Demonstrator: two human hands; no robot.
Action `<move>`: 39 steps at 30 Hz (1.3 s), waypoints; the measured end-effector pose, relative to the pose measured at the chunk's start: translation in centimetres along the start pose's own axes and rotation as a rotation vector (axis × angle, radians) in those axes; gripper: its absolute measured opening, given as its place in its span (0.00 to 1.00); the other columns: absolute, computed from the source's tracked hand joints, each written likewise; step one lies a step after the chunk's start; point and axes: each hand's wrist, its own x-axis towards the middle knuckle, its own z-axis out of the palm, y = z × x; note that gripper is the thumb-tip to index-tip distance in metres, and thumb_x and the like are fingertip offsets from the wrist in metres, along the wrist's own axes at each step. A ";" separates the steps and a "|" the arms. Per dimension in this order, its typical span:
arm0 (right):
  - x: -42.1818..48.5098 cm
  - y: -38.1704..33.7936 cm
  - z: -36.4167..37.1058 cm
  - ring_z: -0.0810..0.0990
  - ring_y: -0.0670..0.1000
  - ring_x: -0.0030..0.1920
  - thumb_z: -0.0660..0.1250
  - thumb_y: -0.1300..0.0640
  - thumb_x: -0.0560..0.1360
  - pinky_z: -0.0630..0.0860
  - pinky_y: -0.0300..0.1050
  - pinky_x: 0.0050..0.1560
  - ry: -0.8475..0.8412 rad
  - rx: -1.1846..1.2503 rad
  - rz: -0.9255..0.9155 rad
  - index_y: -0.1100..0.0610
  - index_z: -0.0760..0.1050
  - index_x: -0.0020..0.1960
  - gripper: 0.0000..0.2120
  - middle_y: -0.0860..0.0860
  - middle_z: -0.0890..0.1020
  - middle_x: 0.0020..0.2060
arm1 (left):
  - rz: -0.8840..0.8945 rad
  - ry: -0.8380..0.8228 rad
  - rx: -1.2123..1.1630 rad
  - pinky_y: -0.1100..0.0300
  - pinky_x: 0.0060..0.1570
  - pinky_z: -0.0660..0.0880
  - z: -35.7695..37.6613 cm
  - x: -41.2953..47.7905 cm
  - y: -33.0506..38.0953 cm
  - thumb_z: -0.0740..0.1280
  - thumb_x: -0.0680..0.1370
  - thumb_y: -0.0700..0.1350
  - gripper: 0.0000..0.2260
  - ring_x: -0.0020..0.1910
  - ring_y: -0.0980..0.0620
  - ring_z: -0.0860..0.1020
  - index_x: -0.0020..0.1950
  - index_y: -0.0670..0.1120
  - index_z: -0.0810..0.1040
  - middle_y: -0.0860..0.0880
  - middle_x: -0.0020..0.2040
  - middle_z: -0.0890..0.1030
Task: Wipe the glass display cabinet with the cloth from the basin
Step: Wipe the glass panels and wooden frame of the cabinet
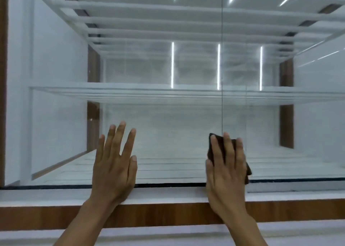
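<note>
Right hand (226, 167), grip flat with straight fingers, presses the dark cloth (220, 143) on the glass display cabinet (168, 124) just above its bottom edge (168, 185), at the vertical seam (222, 59). Left hand (113, 163) lies flat, fingers spread wide; the pane extends upward past the shelf (149, 90).

Cloth (221, 144) dark brown, near black, plain. Glass display cabinet (56, 115) clear glass, inside white to pale grey, reflections repeating as stacked white bands up top. Shelf (168, 91) white. Light strips (172, 64) bright white, thin lines. Front ledge strip (168, 215) warm brown wood grain. Back side panels (286, 126) darker brown wood. Left frame edge (2, 77) brown. Seal (168, 185) under the glass black.
</note>
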 end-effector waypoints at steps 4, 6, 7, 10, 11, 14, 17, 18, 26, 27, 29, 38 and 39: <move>-0.6 -3.9 1.4 0.45 0.59 0.82 0.52 0.52 0.82 0.50 0.59 0.78 -0.035 0.003 -0.153 0.50 0.52 0.82 0.29 0.49 0.48 0.82 | -0.009 -0.008 0.029 0.38 0.79 0.52 0.3 -0.2 -0.1 0.55 0.79 0.47 0.29 0.82 0.42 0.52 0.81 0.43 0.58 0.42 0.83 0.54; -1.6 -3.5 1.3 0.50 0.58 0.82 0.54 0.52 0.81 0.53 0.60 0.77 -0.090 -0.061 -0.411 0.49 0.55 0.82 0.29 0.50 0.53 0.82 | 0.000 -0.013 0.026 0.38 0.79 0.52 0.4 -0.2 -0.2 0.55 0.79 0.48 0.30 0.82 0.42 0.52 0.81 0.44 0.58 0.42 0.83 0.54; -0.4 -2.1 0.8 0.50 0.58 0.82 0.54 0.51 0.82 0.54 0.60 0.77 -0.078 -0.071 -0.400 0.49 0.56 0.82 0.28 0.50 0.53 0.82 | 0.006 -0.017 0.030 0.37 0.79 0.52 0.4 -0.3 -0.3 0.55 0.79 0.48 0.30 0.82 0.42 0.52 0.81 0.44 0.57 0.42 0.83 0.54; 7.5 1.0 -1.3 0.46 0.57 0.82 0.49 0.49 0.83 0.50 0.60 0.79 0.058 0.031 -0.024 0.49 0.54 0.82 0.27 0.50 0.52 0.82 | 0.009 -0.014 0.049 0.36 0.78 0.52 0.5 0.0 -0.3 0.56 0.79 0.49 0.30 0.82 0.42 0.51 0.81 0.44 0.57 0.42 0.83 0.53; 11.0 1.0 -1.9 0.44 0.57 0.81 0.49 0.50 0.83 0.49 0.59 0.79 0.068 0.055 0.013 0.49 0.53 0.82 0.27 0.51 0.52 0.82 | 0.020 -0.011 0.051 0.37 0.79 0.52 0.5 0.8 0.0 0.56 0.79 0.49 0.30 0.82 0.42 0.51 0.81 0.44 0.57 0.42 0.83 0.53; 17.4 -0.2 -2.5 0.44 0.57 0.81 0.51 0.51 0.84 0.45 0.56 0.79 0.007 -0.034 -0.273 0.49 0.54 0.81 0.26 0.51 0.54 0.81 | 0.030 0.005 0.043 0.42 0.81 0.46 0.3 4.8 0.8 0.54 0.80 0.50 0.30 0.83 0.44 0.49 0.82 0.46 0.56 0.44 0.83 0.52; 20.7 1.3 -3.7 0.46 0.58 0.81 0.51 0.51 0.83 0.49 0.60 0.80 0.050 -0.027 -0.192 0.50 0.55 0.81 0.27 0.52 0.55 0.81 | 0.009 0.011 0.035 0.42 0.81 0.45 0.0 6.9 1.1 0.54 0.80 0.49 0.29 0.83 0.46 0.48 0.82 0.48 0.56 0.45 0.83 0.52; 21.2 1.4 -3.8 0.47 0.60 0.81 0.51 0.51 0.82 0.49 0.61 0.79 0.076 -0.010 -0.110 0.51 0.55 0.81 0.27 0.53 0.56 0.80 | 0.008 0.015 0.034 0.43 0.81 0.45 0.1 6.8 1.1 0.54 0.80 0.49 0.29 0.83 0.45 0.48 0.82 0.48 0.56 0.45 0.83 0.52; 17.4 -0.2 -2.2 0.49 0.58 0.81 0.51 0.51 0.83 0.50 0.57 0.80 0.095 -0.047 -0.314 0.50 0.57 0.81 0.26 0.52 0.58 0.80 | 0.012 0.026 0.057 0.43 0.81 0.46 0.3 6.6 1.1 0.54 0.80 0.49 0.29 0.83 0.45 0.48 0.82 0.47 0.56 0.45 0.83 0.52; 18.4 -0.6 -2.4 0.49 0.58 0.81 0.51 0.51 0.83 0.51 0.58 0.79 0.120 -0.038 -0.238 0.51 0.58 0.80 0.26 0.52 0.59 0.80 | 0.014 0.022 0.058 0.42 0.81 0.46 0.3 6.5 1.1 0.54 0.80 0.49 0.29 0.83 0.45 0.48 0.82 0.47 0.56 0.44 0.83 0.52; 18.7 -2.3 -2.2 0.49 0.59 0.81 0.51 0.52 0.83 0.51 0.59 0.80 0.101 -0.015 -0.252 0.52 0.57 0.81 0.26 0.52 0.58 0.80 | 0.016 0.019 0.058 0.43 0.81 0.46 0.3 6.6 1.1 0.54 0.80 0.49 0.29 0.83 0.45 0.48 0.82 0.47 0.56 0.44 0.83 0.52; 19.6 1.2 -2.4 0.61 0.64 0.77 0.55 0.53 0.82 0.61 0.64 0.74 0.118 -0.078 -0.456 0.53 0.66 0.77 0.24 0.57 0.67 0.76 | 0.010 0.001 0.064 0.38 0.79 0.52 0.4 6.5 1.0 0.54 0.80 0.50 0.29 0.83 0.45 0.49 0.82 0.48 0.55 0.45 0.83 0.52; 22.5 1.4 -3.4 0.59 0.64 0.78 0.55 0.53 0.82 0.59 0.63 0.75 0.142 -0.067 -0.338 0.53 0.65 0.77 0.24 0.57 0.66 0.77 | 0.011 0.000 0.067 0.37 0.79 0.53 0.5 6.5 1.0 0.54 0.80 0.50 0.29 0.83 0.44 0.49 0.82 0.48 0.55 0.44 0.83 0.52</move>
